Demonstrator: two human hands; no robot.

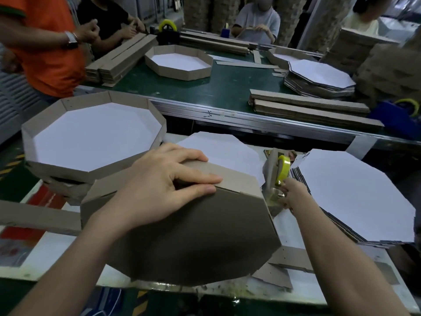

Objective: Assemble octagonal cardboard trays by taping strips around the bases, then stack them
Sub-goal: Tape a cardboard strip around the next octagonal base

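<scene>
**Step in hand:** taping the wall strip to the base of one tray. I judge this step part done.

**Location:** the tray lies upside down, brown underside up, at centre frame on the white work table.

**Hands:**
- The left hand lies over the tray's upper edge. Its fingers are straight and pressed flat where strip meets base, and it grips nothing.
- The right hand, right of centre, pinches the free end of the yellowish tape at the foot of the tape dispenser. How much tape is drawn off cannot be told.

**Next move, in my judgement:** pull a length clear, tear it, and carry it to the seam under the left hand. That hand would need to hold strip and base square meanwhile.

**Condition:** the tray is plain brown cardboard, with the wall folded in facets round the octagon. A seam line shows beside the left fingers.

**Surroundings:** finished trays stand stacked at left of frame, white insides up. Flat bases are piled at right.
</scene>
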